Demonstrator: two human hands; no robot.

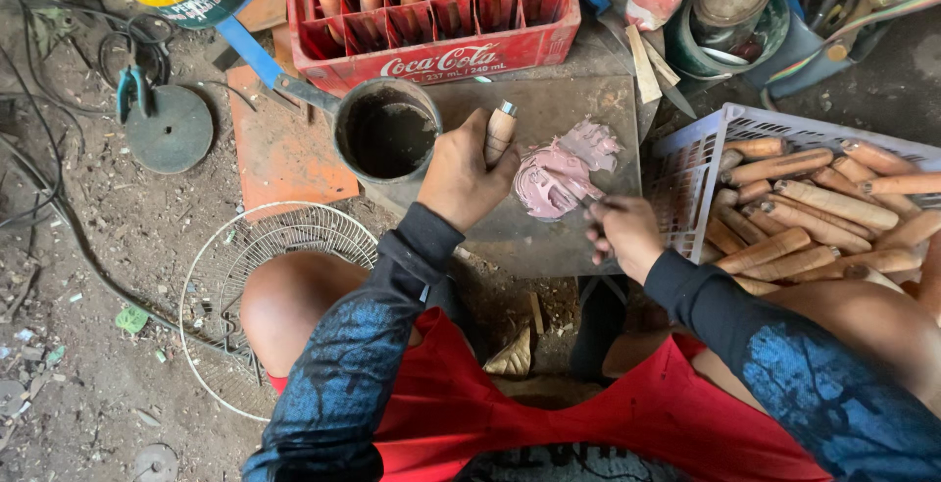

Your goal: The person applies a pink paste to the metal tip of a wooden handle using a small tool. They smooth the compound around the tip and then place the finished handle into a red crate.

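Note:
My left hand (461, 176) grips a short wooden handle (500, 132) with a metal ferrule at its far end, holding it upright over a grey flat slab (534, 237). My right hand (622, 235) holds a thin dark tool whose tip reaches into a mound of pink putty (561, 170) smeared on the slab. The tool is mostly hidden by my fingers. Both forearms wear dark blue sleeves.
A dark pot (387, 131) with a blue handle sits left of the slab. Behind it stands a red crate (431, 11) holding upright wooden handles. A white basket (730, 134) of wooden handles lies on the right. A wire fan guard (211, 276) lies on the dirt floor.

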